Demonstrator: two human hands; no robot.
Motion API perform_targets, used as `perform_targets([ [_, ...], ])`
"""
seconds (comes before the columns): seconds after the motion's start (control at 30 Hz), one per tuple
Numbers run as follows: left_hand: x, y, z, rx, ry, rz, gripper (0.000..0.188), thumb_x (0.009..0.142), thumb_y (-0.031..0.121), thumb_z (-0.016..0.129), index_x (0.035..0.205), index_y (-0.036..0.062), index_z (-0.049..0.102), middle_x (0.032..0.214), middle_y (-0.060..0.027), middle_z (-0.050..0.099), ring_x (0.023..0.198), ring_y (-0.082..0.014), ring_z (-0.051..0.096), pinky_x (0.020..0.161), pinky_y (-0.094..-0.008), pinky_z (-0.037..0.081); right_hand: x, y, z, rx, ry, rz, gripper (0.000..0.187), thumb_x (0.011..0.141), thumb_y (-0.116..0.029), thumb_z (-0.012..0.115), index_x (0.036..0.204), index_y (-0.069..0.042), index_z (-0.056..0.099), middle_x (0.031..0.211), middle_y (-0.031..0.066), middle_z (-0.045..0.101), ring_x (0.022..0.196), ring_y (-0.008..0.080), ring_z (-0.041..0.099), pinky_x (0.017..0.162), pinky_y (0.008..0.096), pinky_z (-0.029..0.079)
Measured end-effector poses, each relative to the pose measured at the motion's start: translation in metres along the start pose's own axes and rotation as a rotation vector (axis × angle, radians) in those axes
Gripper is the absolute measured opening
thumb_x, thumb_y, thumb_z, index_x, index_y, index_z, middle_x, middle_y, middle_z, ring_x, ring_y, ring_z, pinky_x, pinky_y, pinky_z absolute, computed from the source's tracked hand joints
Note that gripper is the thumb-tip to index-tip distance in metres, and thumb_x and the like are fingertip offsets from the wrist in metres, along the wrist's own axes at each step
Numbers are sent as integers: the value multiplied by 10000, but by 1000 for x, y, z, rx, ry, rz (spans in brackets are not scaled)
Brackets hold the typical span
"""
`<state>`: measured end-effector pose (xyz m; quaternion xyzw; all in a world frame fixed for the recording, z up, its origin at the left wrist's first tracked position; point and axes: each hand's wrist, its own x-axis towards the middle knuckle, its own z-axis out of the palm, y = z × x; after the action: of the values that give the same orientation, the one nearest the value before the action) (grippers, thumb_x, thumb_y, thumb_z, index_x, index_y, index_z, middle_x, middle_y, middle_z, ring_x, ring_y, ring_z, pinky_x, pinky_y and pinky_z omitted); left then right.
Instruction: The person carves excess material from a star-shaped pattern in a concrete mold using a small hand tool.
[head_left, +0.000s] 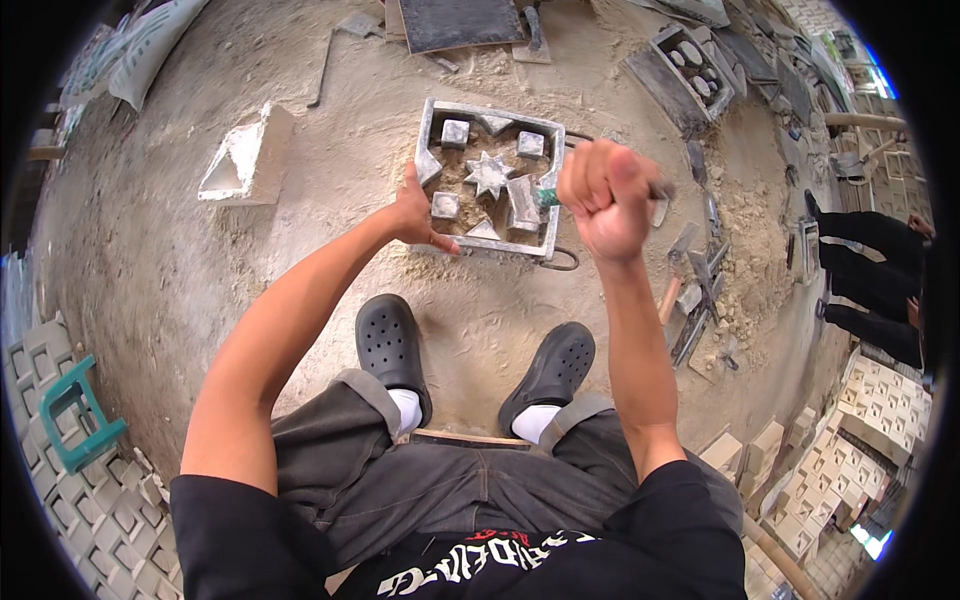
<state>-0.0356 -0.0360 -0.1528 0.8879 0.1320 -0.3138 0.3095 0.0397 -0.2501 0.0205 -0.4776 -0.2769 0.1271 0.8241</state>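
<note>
The square grey metal mould frame (pixel 489 178) lies at twelve o'clock from the black clogs (pixel 390 345); a white triangular concrete block (pixel 245 158) at ten.

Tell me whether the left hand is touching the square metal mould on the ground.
Touching. The head view shows the left hand resting on the left rim of the square metal mould, thumb and fingers spread against its edge, with no gap visible between them.

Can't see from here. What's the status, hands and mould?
Left hand on mould edge. Right hand fisted round a tool, above mould. Nothing blocking.
</note>
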Motion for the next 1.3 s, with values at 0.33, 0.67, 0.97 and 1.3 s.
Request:
perform_targets([
  [0.33,3,-6,1,-57,-28,77,1609,402,531,908,1323,-125,-237,1414,-330,185,1362,-390,207,1143,-347,136,-49,43,-36,-448,-155,185,384,803,-133,564,479,-17,394,431,0,314,388,78,292,375,286,218],
  [0.67,2,-5,1,-13,5,79,1620,390,544,902,1333,-115,-239,1401,-360,208,1335,-416,270,1140,-350,192,-41,52,-38,-502,-312,166,385,801,-121,562,483,-23,368,433,0,285,395,95,271,391,301,225],
  [0.97,1,4,-3,127,-101,-67,1631,400,599,871,1337,-103,-264,1395,-374,226,1319,-439,295,1129,-354,226,-60,53,-28,-303,54,221,459,895,-194,599,501,-61,405,489,-57,363,474,35,302,420,256,206],
  [1.3,0,11,-6,145,-114,-22,1633,423,615,856,1304,-116,-309,1378,-409,193,1311,-452,293,1127,-355,226,-65,64,-51,-355,116,291,423,876,-103,507,473,-38,397,452,-41,378,426,38,304,401,264,197],
])
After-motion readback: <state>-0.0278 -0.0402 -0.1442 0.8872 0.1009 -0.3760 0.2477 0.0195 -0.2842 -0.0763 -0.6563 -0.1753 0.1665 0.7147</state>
